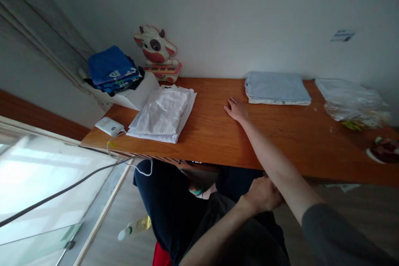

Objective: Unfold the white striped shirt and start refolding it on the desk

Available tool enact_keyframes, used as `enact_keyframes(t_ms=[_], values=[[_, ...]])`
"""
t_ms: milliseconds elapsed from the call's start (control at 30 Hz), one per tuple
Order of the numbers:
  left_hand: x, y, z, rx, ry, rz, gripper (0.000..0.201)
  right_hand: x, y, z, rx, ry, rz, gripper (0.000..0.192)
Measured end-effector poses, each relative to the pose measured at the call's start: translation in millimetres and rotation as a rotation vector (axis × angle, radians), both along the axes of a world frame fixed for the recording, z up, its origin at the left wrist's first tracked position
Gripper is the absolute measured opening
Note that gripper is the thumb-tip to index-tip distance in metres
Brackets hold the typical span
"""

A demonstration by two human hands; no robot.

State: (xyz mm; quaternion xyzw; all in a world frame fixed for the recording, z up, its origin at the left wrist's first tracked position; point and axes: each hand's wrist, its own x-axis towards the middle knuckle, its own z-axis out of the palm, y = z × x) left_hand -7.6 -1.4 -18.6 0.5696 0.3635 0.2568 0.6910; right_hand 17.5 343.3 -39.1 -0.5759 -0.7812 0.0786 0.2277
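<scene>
My right hand (237,110) lies palm down on the wooden table, fingers spread, with nothing in it. Just to its right is a folded light blue cloth (277,87); a gap separates the two. On the other side, farther off, white folded cloths (165,112) lie stacked on the tabletop (215,133). Over my lap, my left hand (263,194) is closed beside my right forearm. Its fingertips are hidden, so whatever it may hold does not show.
At the back left are a blue folded garment pile (114,68) and a cow-shaped toy keyboard (158,54). A white device (109,126) with a cable sits at the left edge. Clear plastic bags (355,102) and a bowl (385,149) are on the right. A bottle (135,227) lies on the floor.
</scene>
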Motion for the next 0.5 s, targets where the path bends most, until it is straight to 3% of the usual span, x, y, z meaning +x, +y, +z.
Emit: enact_keyframes(t_ms=[100, 167, 267, 333, 433, 500], values=[[-18, -19, -44.4, -0.043, 0.078, -0.247, 0.077, 0, 0, -0.8, 0.005, -0.067, 0.012, 0.065], [-38, -43, -86.5, -0.199, 0.008, -0.249, 0.09, 2, 4, 0.7, 0.006, -0.105, 0.017, 0.065], [-74, -78, -150.6, -0.399, -0.003, -0.129, 0.097, -2, 12, 10.6, -0.02, -0.149, 0.01, 0.059], [-93, -89, -181.8, -0.61, -0.061, 0.034, 0.092, -18, 14, 22.0, -0.051, -0.131, 0.076, 0.053], [-109, -79, -205.7, -0.923, -0.366, 0.308, 0.075, -73, -2, 39.6, -0.002, 0.015, 0.39, 0.058], [-109, -66, -211.6, -0.999, -0.503, 0.386, 0.068, -122, -24, 47.4, 0.073, 0.076, 0.668, 0.068]])
